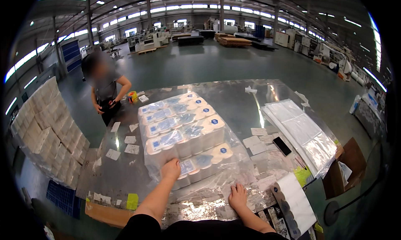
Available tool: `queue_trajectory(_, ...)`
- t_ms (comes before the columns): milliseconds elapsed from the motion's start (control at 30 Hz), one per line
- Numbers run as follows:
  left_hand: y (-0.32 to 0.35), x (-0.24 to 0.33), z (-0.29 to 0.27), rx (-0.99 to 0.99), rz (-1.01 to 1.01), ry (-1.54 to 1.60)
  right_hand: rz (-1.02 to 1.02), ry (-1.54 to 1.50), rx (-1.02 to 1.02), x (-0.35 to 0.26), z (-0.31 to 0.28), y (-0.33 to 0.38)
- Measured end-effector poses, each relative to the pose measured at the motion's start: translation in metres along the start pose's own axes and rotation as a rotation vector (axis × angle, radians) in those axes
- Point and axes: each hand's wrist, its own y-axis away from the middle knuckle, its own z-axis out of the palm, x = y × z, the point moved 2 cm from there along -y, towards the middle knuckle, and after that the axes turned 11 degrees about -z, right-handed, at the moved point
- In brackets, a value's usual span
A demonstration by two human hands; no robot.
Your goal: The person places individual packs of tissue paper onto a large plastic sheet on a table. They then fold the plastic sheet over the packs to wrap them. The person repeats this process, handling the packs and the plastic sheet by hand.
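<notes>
Your left hand (171, 169) is curled at the near left end of the wrapped roll packs (184, 131), its knuckles against glossy clear film; you have the fingers drawn in, but I cannot tell whether they are clamped on the plastic. Your right hand (238, 196) lies palm down on the worn, flaking tabletop (234, 87), fingers slightly apart, gripping nothing.

The packs sit in front of you around the middle of the table, inside a crinkled transparent bag (244, 167) whose loose film spreads toward your right hand. Their rounded cylinders give scalloped white sides, and the printed tops show 5 blue badges; the nearest pack sits lower than those behind it.

To your right lie a smooth, shiny stack of folded plastic sheets (298, 133), a flat black phone (282, 146) and another roll pack (294, 204) with a plain white face. Thin, matte paper slips (113, 154) are scattered on your left. Beyond them stands a person (106, 87) in a dark grey top.
</notes>
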Motion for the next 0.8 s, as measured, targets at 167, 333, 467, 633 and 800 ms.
queue_trajectory(167,0.001,0.006,-0.002,-0.007,-0.054,-0.002,0.085,-0.326,-0.098,0.03,-0.005,0.002)
queue_trajectory(333,0.003,-0.01,0.003,0.036,0.007,-0.032,0.23,0.035,0.338,0.13,-0.104,-0.008)
queue_trajectory(467,-0.001,-0.001,0.004,0.038,0.024,0.02,0.735,0.522,0.282,0.217,-0.169,0.038)
queue_trajectory(633,-0.006,-0.006,0.013,0.049,0.076,0.018,1.059,-0.07,-0.305,0.23,-0.198,0.059)
queue_trajectory(800,-0.001,-0.005,0.005,0.038,0.058,-0.034,0.833,-0.577,-0.332,0.174,-0.13,0.061)
